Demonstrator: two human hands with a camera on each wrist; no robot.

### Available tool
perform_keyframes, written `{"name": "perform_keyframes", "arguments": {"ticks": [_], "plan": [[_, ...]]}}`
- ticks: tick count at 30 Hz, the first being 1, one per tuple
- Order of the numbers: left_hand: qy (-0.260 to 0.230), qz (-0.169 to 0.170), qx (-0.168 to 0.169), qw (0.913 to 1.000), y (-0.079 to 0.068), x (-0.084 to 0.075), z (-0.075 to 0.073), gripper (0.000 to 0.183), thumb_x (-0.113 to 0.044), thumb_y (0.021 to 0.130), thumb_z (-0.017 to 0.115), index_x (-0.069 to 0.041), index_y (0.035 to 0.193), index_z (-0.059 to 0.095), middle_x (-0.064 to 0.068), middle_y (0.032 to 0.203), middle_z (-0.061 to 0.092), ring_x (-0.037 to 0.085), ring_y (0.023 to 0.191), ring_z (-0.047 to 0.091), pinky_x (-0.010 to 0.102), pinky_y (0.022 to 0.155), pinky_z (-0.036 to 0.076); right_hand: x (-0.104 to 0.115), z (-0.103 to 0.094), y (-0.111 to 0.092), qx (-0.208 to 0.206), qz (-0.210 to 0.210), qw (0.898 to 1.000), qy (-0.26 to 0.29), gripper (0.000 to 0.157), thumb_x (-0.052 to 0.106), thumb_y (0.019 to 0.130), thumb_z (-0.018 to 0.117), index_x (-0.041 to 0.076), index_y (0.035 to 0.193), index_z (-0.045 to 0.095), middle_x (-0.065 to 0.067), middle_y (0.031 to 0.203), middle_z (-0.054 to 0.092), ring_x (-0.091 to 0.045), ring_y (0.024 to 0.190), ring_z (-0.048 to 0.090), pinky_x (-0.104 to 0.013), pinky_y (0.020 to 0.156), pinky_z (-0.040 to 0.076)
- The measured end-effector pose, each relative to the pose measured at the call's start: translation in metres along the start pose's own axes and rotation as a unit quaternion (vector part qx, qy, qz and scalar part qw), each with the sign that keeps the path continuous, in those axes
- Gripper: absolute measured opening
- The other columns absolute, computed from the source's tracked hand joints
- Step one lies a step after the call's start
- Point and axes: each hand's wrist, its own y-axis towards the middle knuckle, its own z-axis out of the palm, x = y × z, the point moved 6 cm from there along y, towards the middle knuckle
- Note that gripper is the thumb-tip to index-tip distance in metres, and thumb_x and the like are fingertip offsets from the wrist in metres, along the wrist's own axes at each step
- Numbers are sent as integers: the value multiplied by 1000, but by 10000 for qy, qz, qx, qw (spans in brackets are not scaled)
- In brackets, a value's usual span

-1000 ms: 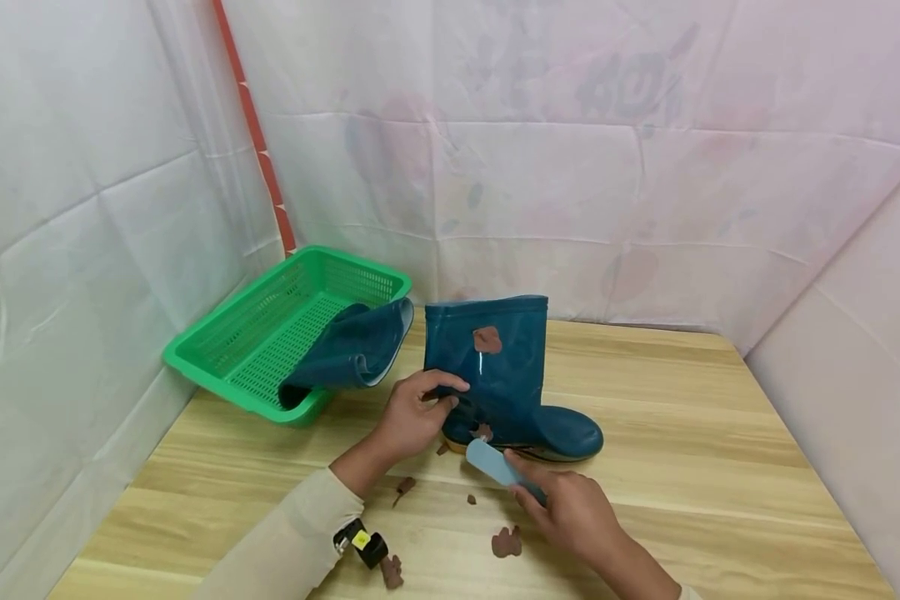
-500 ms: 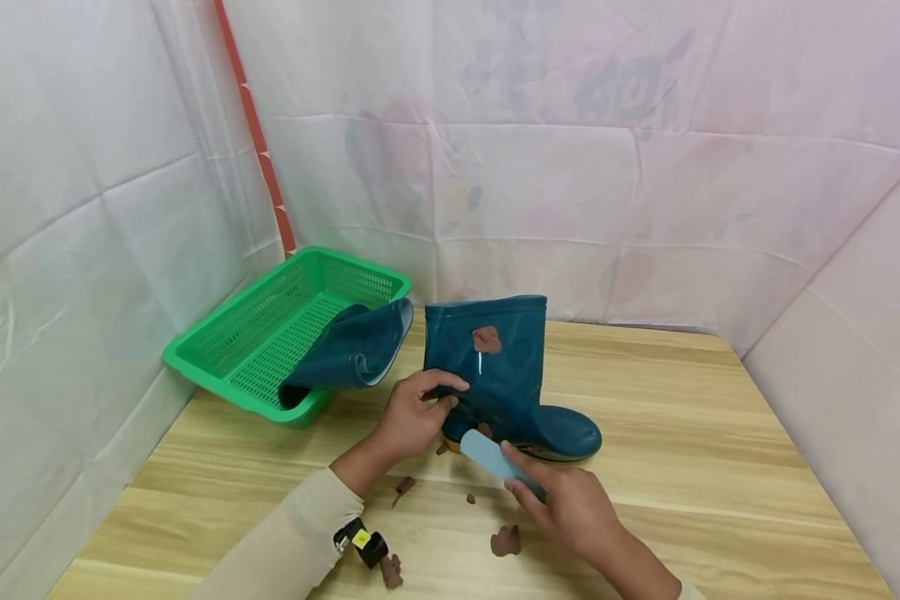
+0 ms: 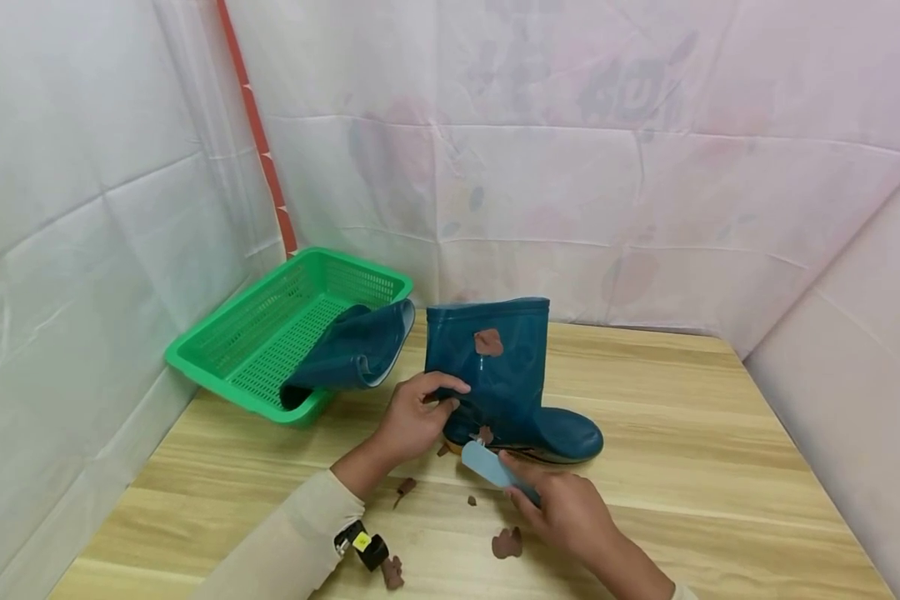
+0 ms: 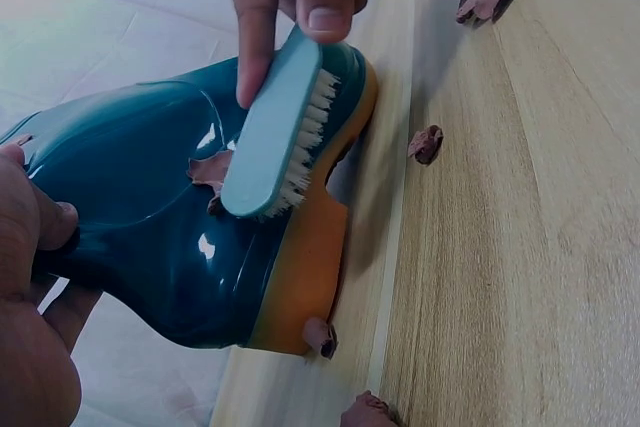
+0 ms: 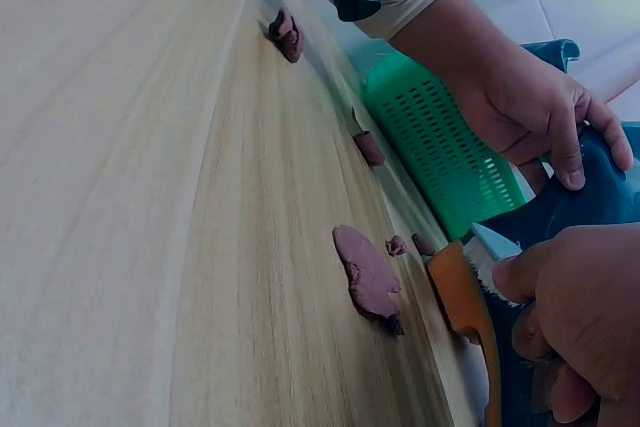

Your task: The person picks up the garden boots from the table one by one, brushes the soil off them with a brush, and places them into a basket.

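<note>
A dark blue rubber boot (image 3: 513,379) with an orange sole (image 4: 305,267) stands upright on the wooden table, toe to the right. My left hand (image 3: 412,417) pinches the back of its shaft between thumb and fingers. In my right hand (image 3: 573,515) is a light blue scrub brush (image 4: 275,132), gripped with the index finger along its back. Its white bristles (image 4: 312,127) face the boot's side just above the sole, beside a brown clay-like patch (image 4: 208,169). Another brown patch (image 3: 488,342) sticks high on the shaft.
Left of the boot, a green basket (image 3: 228,375) holds a second blue boot (image 3: 348,346), its shaft leaning over the rim. Several brown lumps lie on the table, including a flat piece (image 3: 507,543) near the front and another (image 3: 392,572) by my left sleeve. White sheeting (image 3: 540,192) encloses the table.
The brush has gone slightly up over the low brown patch, then back down, uncovering that patch again in the head view. My left hand and the boot stay in place.
</note>
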Motion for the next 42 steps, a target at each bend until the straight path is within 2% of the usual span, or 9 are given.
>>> {"name": "perform_keyframes", "arguments": {"ticks": [3, 11, 15, 19, 25, 31, 35, 37, 42], "plan": [[11, -22, 6, 10000, 0, 0, 0, 32, 9, 94, 66, -17, 108, 77, -2, 114, 68, 18, 109, 64, 41, 86, 55, 0, 0, -2, 110, -24, 9999, -29, 49, 34, 97, 73, 22, 143, 63, 20, 50, 30, 1, 43, 26, -22, 44, 25], [44, -19, 17, 10000, 0, -1, 0, 31, 8, 95, 66, -18, 108, 77, -4, 115, 67, 16, 110, 63, 42, 87, 55, 8, -5, -1, 464, -386, 9975, 362, 46, 36, 100, 68, 23, 144, 63, 21, 52, 34, 3, 43, 30, -21, 44, 29], [78, 7, -16, 10000, -1, -1, 0, 31, 8, 95, 67, -19, 108, 77, -4, 114, 68, 18, 109, 64, 42, 86, 55, 14, -13, 3, -328, -699, 9967, 249, 49, 33, 97, 73, 19, 143, 64, 12, 73, 67, 6, 51, 42, -20, 48, 36], [144, -21, -43, 9999, -1, -1, -1, 32, 8, 95, 67, -19, 108, 77, -4, 113, 68, 18, 108, 64, 42, 86, 55, 13, -16, 7, -817, -595, 9949, -2, 51, 28, 93, 78, 15, 141, 66, 8, 77, 68, 6, 54, 43, -20, 50, 37], [147, -22, -18, 9999, -1, -1, 0, 31, 6, 95, 67, -19, 109, 77, -5, 113, 69, 17, 108, 63, 44, 87, 54, 5, -5, 6, -223, -159, 9996, -2, 50, 31, 95, 76, 19, 142, 65, 11, 70, 63, 5, 48, 37, -21, 47, 34], [88, 21, -35, 10000, 0, -2, 0, 31, 7, 95, 67, -18, 108, 77, -3, 113, 68, 18, 107, 63, 43, 86, 54, 0, 5, 1, 478, -45, 9988, 124, 47, 34, 98, 71, 24, 143, 64, 18, 52, 37, 0, 43, 30, -23, 45, 30], [61, -51, -10, 10000, -1, -1, 1, 31, 7, 95, 67, -19, 108, 77, -3, 114, 68, 17, 108, 63, 42, 86, 54, -1, 8, -3, 883, -92, 9955, 341, 45, 38, 101, 66, 24, 144, 63, 20, 53, 37, 0, 44, 33, -24, 46, 32], [32, -61, 1, 10000, -1, -1, 1, 31, 7, 95, 67, -19, 108, 77, -3, 115, 68, 17, 109, 63, 42, 87, 54, 1, 5, -4, 728, -198, 9962, 436, 46, 38, 102, 65, 24, 145, 62, 21, 55, 40, 1, 45, 34, -23, 46, 32], [26, -21, -8, 10000, 0, -1, 1, 30, 7, 95, 66, -18, 108, 77, -3, 114, 68, 18, 108, 64, 43, 87, 55, 9, -13, 0, -549, -595, 9963, 271, 49, 31, 96, 75, 19, 142, 64, 14, 70, 61, 8, 48, 36, -19, 47, 33]]}}
